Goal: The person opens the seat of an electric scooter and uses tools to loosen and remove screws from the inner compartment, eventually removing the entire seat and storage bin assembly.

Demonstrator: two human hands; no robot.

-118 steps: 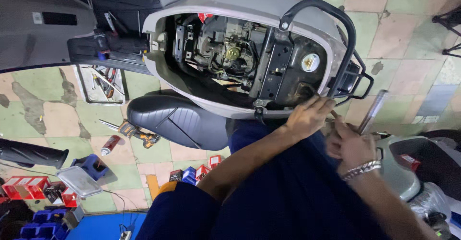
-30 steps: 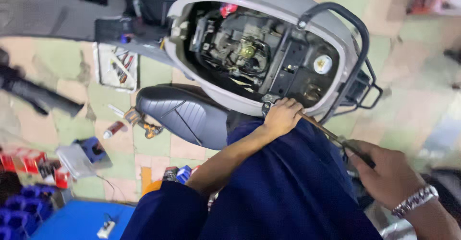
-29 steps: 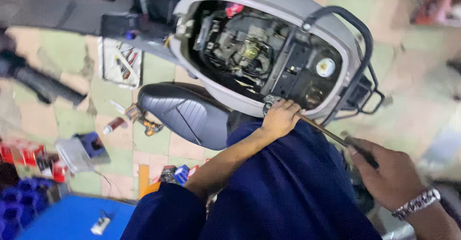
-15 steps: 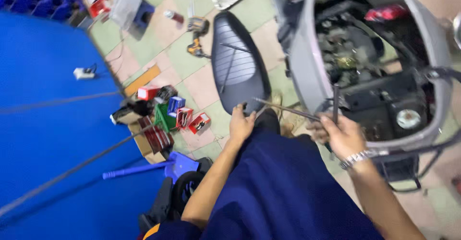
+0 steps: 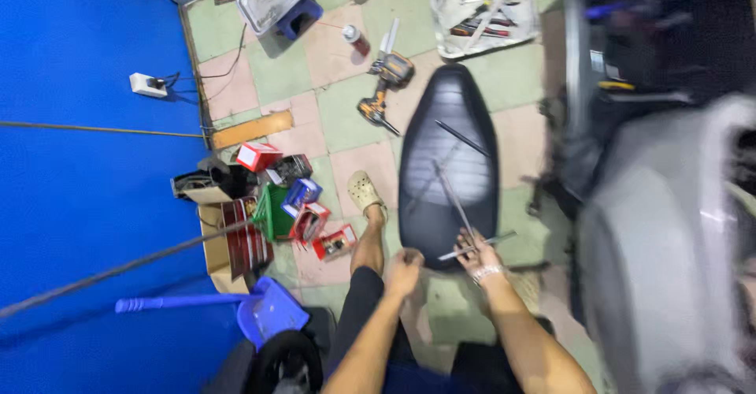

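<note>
Right of the right hand's [image 5: 478, 256] grip, the scooter [image 5: 669, 228] is blurred and cut off by the edge.

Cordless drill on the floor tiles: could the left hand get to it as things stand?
Probably not without leaning: the drill lies well beyond the black seat, while the left hand is closed near the knee. Nothing blocks the tiled path between them.

Bright even light; right side motion-blurred; wide-angle edge distortion.

Seat [image 5: 449, 157] blocks ahead; boxes [image 5: 295, 209] left, scooter [image 5: 669, 236] right
</note>
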